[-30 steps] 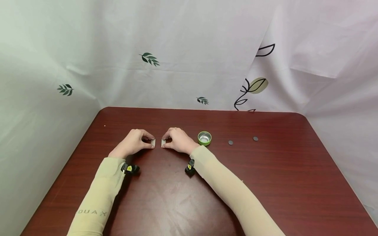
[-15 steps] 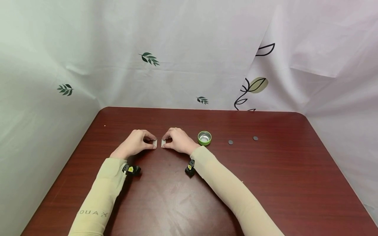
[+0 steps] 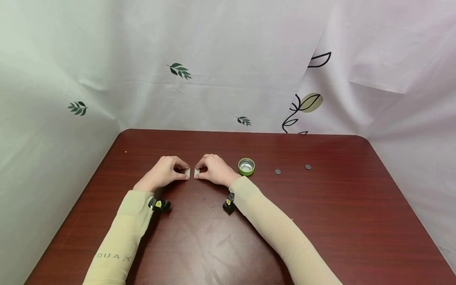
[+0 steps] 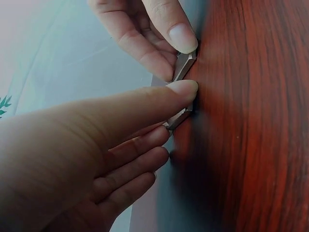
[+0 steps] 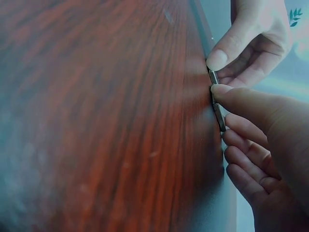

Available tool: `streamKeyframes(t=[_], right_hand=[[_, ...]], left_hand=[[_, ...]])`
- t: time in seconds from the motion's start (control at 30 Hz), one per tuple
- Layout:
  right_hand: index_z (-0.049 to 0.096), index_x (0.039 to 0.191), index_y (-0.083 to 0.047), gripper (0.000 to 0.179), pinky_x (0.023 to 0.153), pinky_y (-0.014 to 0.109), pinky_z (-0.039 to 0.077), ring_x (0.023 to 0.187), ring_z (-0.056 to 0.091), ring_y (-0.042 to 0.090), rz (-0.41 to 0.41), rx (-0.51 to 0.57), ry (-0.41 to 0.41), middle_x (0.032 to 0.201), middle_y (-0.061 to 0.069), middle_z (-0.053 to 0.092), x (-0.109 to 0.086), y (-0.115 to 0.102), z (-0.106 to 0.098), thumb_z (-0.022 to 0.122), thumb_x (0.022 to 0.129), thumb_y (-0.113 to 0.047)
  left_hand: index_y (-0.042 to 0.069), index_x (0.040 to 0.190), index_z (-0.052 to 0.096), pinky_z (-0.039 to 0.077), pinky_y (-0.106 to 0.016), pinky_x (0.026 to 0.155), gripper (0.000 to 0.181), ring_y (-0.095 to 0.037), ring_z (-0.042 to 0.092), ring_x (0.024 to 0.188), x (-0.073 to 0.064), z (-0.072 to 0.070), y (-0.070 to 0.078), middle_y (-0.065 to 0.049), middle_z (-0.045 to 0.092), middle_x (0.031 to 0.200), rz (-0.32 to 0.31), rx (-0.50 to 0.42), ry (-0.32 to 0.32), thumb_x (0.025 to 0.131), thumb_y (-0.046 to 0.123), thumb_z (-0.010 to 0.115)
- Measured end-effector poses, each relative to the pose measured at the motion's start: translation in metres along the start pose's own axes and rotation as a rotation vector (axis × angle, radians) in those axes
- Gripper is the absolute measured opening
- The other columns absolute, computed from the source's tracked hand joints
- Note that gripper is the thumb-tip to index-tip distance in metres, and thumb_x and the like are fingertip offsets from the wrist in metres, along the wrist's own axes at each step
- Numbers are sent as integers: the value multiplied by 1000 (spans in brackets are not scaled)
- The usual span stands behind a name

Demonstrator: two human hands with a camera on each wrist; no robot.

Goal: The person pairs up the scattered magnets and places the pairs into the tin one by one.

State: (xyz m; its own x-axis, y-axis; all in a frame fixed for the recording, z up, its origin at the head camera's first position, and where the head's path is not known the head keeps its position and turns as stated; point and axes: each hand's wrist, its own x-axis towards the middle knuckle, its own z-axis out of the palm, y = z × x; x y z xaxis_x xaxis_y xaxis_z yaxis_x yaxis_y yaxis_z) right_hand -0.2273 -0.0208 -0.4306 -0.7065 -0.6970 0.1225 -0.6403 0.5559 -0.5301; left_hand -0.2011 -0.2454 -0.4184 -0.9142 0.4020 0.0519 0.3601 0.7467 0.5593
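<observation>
My left hand (image 3: 164,171) pinches a small, thin, pale rectangular plate (image 3: 187,173) between thumb and fingers, down at the tabletop. Opposite it, my right hand (image 3: 215,169) pinches a similar rectangular plate (image 3: 196,172) by its ends. A narrow gap of table separates the two plates in the head view. From the left wrist, the left hand's plate (image 4: 178,119) shows a metallic edge, partly covered by the thumb. The right wrist view shows the right hand's plate (image 5: 219,117) edge-on, touching or very close to the table.
A round green-rimmed tin (image 3: 246,167) with a silvery inside stands right of the right hand. Two dark grey discs, a nearer disc (image 3: 278,171) and a farther disc (image 3: 308,167), lie beyond it. The reddish-brown table (image 3: 342,221) ends at a patterned white curtain (image 3: 213,79).
My left hand has slid slightly to the right with its plate, narrowing the gap between the two plates. The right hand has stayed almost still.
</observation>
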Motion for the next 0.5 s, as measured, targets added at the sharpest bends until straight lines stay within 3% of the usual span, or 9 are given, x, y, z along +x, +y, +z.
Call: streamKeyframes(t=[0.27,0.5], right_hand=[[77,114,-10,27,85,21,48,100,61,12,-2,-10,-1,108,1,69,4,-5,4,81,91,-23],[66,131,-4,47,88,25,49,104,62,14,25,60,28,113,4,67,-7,-9,-9,80,91,-23]], left_hand=[[2,104,78,56,-41,79,26,-22,68,89,2,-2,3,-5,73,95,-3,8,-28,81,9,87],[2,102,78,55,-41,79,26,-21,67,87,1,0,1,-3,72,93,-4,25,-25,80,11,88]])
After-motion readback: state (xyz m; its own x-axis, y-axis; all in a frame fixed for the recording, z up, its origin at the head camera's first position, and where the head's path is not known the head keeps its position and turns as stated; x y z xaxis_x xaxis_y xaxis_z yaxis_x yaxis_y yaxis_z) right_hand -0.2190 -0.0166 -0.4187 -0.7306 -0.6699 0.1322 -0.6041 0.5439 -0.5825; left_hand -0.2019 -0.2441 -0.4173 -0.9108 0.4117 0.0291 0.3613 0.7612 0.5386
